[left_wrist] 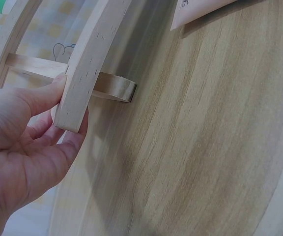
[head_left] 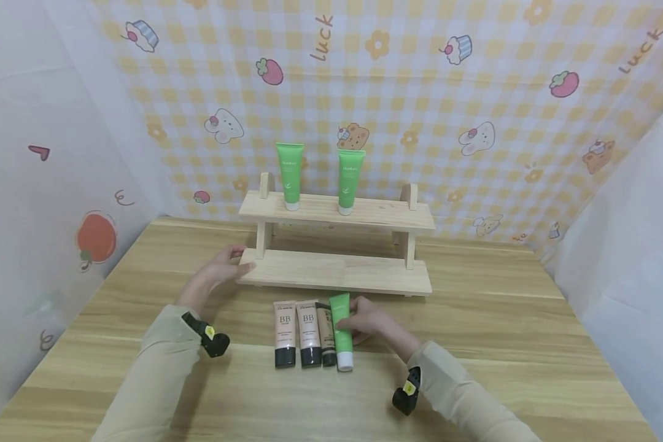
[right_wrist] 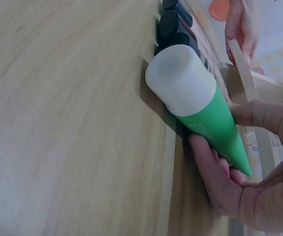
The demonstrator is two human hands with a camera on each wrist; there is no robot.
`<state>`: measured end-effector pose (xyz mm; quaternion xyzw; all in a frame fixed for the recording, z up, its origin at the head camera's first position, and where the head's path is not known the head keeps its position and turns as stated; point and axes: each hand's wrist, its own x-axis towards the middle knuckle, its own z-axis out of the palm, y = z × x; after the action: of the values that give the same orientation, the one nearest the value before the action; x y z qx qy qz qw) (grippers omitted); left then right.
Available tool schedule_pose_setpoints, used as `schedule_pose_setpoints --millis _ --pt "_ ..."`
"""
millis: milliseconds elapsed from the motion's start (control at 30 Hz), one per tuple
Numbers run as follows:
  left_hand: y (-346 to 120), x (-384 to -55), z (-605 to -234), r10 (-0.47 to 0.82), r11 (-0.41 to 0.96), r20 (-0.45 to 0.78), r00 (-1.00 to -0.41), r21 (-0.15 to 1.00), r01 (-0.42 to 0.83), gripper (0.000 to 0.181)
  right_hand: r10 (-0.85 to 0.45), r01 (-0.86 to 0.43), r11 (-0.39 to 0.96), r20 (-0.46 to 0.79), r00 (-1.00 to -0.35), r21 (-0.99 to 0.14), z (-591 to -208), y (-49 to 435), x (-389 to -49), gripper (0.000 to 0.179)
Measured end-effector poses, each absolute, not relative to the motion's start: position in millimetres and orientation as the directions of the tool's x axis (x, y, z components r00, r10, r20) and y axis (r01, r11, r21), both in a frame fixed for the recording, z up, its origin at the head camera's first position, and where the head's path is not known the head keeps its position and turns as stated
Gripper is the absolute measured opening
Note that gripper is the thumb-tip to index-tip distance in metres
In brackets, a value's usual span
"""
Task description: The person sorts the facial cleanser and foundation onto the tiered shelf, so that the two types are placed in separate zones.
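Note:
My left hand (head_left: 224,268) grips the left end of the lower board of a two-tier wooden shelf (head_left: 331,273), thumb on top and fingers beneath, as the left wrist view shows. Between the thumb and fingers of my right hand (head_left: 369,319) is a green squeeze tube (head_left: 341,331) with a white cap, lying at the right end of a row on the table. Beside it lie a dark-capped beige tube (head_left: 326,331) and two pink BB cream tubes (head_left: 285,331) with black caps. In the right wrist view the green tube's white cap (right_wrist: 181,78) points toward the camera.
Two more green tubes, one at left (head_left: 291,175) and one at right (head_left: 350,181), stand cap-down on the upper shelf board (head_left: 387,212). Behind the shelf hangs a checked cloth (head_left: 409,92) with printed figures. White cloth borders both sides of the wooden table (head_left: 508,319).

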<state>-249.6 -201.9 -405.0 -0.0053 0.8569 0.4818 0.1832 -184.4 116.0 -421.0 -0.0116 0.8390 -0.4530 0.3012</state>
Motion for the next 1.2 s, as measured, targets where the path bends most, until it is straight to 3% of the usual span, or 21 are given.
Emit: schedule_pose_setpoints --millis 433,667,1200 --pt "-201 -248 -403 0.177 0.549 -0.324 -0.929 0.816 -0.180 0.072 -0.271 0.261 0.586 -0.489 -0.829 -0.767 -422 118 -183 0.056" --pt "-202 -248 -404 0.168 0.548 -0.327 -0.930 0.815 -0.188 0.072 -0.317 0.211 0.607 -0.477 -0.820 -0.766 -419 122 -182 0.046" --pt "-201 -248 -403 0.167 0.545 -0.327 -0.930 0.817 -0.189 0.071 -0.422 0.182 0.579 -0.483 -0.767 -0.795 -411 132 -180 0.045"
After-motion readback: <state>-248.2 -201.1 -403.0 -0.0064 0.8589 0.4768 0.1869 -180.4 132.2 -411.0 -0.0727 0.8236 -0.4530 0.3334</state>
